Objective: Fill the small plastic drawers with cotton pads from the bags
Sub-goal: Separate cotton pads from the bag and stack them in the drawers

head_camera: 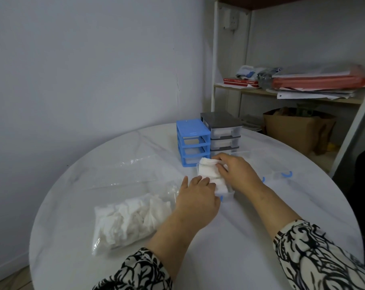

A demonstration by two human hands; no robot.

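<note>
A small clear drawer (226, 195) with a blue handle lies on the white round table (250, 237), in front of the blue drawer frame (193, 141). A stack of white cotton pads (208, 172) sits in it. My right hand (236, 170) grips the far end of the stack, fingers curled over it. My left hand (196, 197) presses on the near end with its fingers laid over the pads. A clear bag of cotton pads (133, 218) lies to the left, beside my left wrist.
A grey drawer unit (224, 132) with pads in its drawers stands right of the blue frame. Two more clear drawers with blue handles (277, 170) lie to the right. An empty clear bag (139, 170) lies behind the full one. A shelf rack (303, 86) stands beyond the table.
</note>
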